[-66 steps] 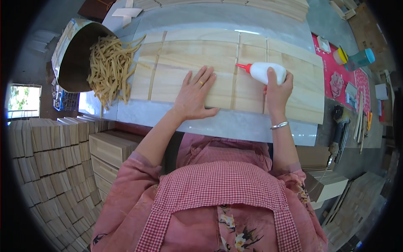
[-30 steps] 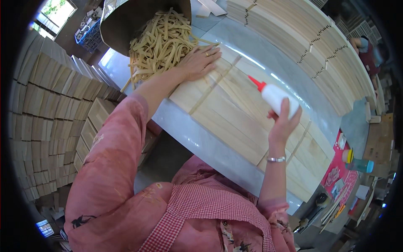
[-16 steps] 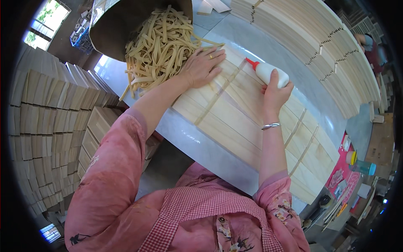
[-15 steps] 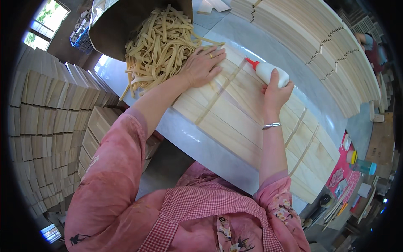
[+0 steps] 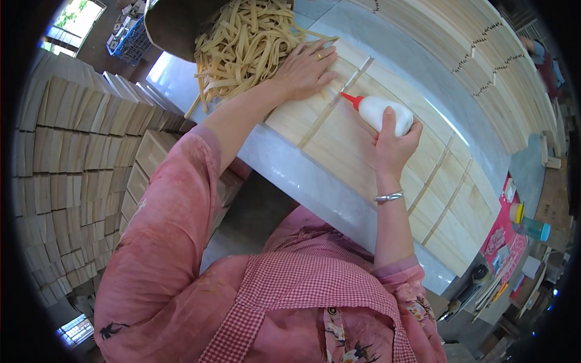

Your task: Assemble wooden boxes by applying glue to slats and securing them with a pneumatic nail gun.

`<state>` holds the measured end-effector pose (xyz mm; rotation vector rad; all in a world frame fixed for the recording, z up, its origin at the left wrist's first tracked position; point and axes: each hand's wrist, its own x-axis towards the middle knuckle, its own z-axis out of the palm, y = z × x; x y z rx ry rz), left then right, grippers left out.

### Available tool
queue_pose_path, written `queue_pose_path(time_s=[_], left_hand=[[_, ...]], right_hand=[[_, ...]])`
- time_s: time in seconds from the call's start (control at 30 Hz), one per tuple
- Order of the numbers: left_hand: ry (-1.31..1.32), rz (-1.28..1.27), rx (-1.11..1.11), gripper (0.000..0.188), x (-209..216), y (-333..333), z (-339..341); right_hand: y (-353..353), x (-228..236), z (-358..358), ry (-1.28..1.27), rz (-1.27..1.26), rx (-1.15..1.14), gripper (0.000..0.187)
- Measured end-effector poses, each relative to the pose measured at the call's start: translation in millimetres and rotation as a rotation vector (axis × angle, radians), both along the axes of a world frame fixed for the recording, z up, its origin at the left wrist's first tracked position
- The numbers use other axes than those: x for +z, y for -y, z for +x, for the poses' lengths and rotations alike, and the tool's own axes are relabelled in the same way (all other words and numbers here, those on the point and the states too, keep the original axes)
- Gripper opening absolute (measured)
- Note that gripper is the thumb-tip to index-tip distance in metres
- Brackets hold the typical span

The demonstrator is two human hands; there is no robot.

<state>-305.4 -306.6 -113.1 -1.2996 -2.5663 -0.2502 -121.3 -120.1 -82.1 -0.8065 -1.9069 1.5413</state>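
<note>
Bottle, white, gripped between thumb and fingers of my right hand; red nozzle at a groove in the wooden panel. Farther off, my left hand lies open, palm down, beside heaped tan strips.

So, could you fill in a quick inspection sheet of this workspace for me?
Surface: glossy pale table, bearing a grooved wooden panel.
Job's things: white bottle with a red nozzle, tilted over the panel, tip at a groove; contact can't be told.
Clutter: tangled tan strips at the mouth of a dark-lined container.
Left-hand fingers: spread on the panel's end, beside the strips.
Right-hand fingers: wrapped around the bottle.
Cables: nothing seen clearly.
Surroundings: stacked wooden pieces at left, blue basket behind them, long boards at upper right.
</note>
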Motion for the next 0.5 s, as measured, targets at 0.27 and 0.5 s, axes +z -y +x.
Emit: queue_pose_path(time_s=[0.27,0.5], left_hand=[[-0.083,-0.11,-0.068,0.054,2,35,35],[-0.047,-0.074,-0.024,0.057,-6,35,31]], right_hand=[[27,13,34,0.063,-0.028,0.053,0.048],[49,6,62,0.076,0.066,0.095,0.047]])
